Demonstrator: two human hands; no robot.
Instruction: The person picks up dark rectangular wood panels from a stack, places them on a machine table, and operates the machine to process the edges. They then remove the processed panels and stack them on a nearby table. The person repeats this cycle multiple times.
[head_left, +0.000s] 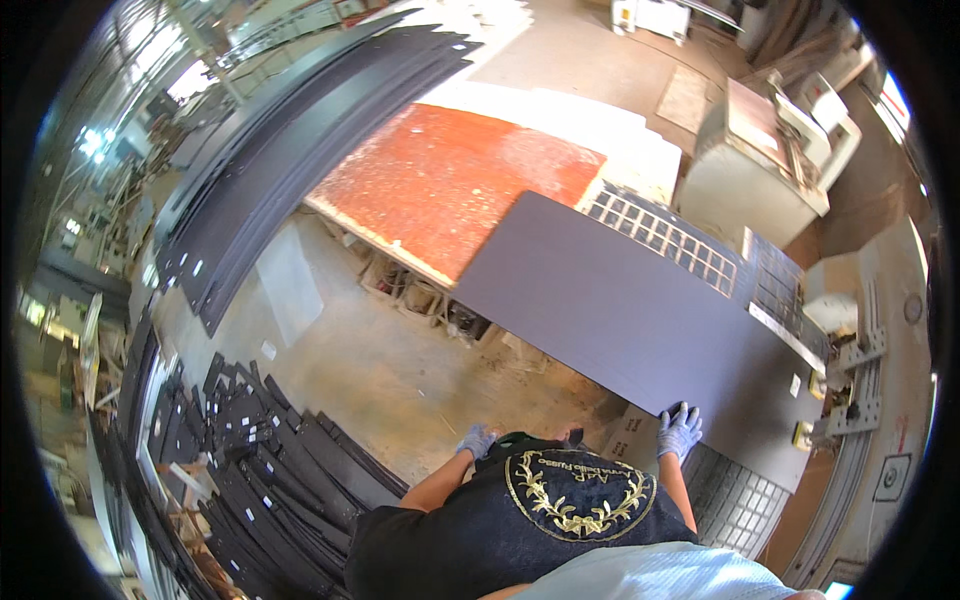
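A large dark grey panel (615, 300) lies across a machine table, one end over a worn orange-red board (465, 180). My right hand (680, 431), in a pale glove, lies on the panel's near edge with its fingers apart. At my left side, my gloved left hand (476, 441) is beside the front of my black printed shirt (577, 495), away from the panel; its fingers are partly hidden. Two yellow-edged blocks (802, 435) of the machine (862, 375) stand by the panel's right end. A small white label is on the panel.
Stacked long dark panels (300, 142) slope across the upper left. Many dark strips (292, 465), some with white labels, lie at lower left. A gridded table surface (660, 232) shows beyond the panel. Bare floor (360, 337) lies between the strips and the table. A pale machine housing (742, 172) stands upper right.
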